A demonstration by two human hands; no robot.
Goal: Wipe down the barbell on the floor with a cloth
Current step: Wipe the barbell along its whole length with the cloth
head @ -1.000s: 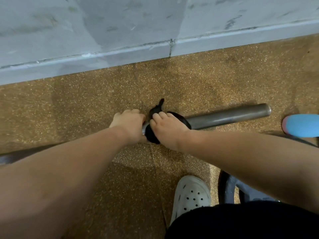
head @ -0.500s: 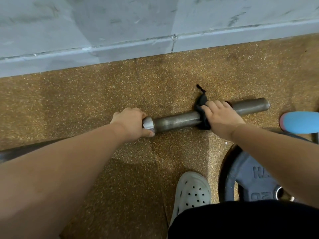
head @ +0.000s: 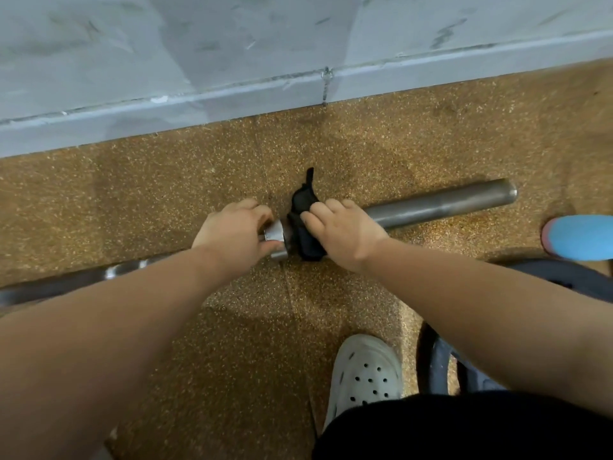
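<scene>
Two grips: my left hand [head: 232,234] curls round the long grey steel barbell [head: 441,202] at its shiny collar [head: 277,237]; my right hand [head: 345,232] squeezes the crumpled black cloth [head: 303,207] around it just beside. It lies on the speckled brown floor [head: 132,200].

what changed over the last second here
The right hand, gripping the black cloth around the barbell, slid out toward the bar's free end, then came back to the collar, next to the left hand. Nothing was taken hold of or let go. The left hand kept holding the bar by the collar, and the barbell stayed on the floor.
</scene>
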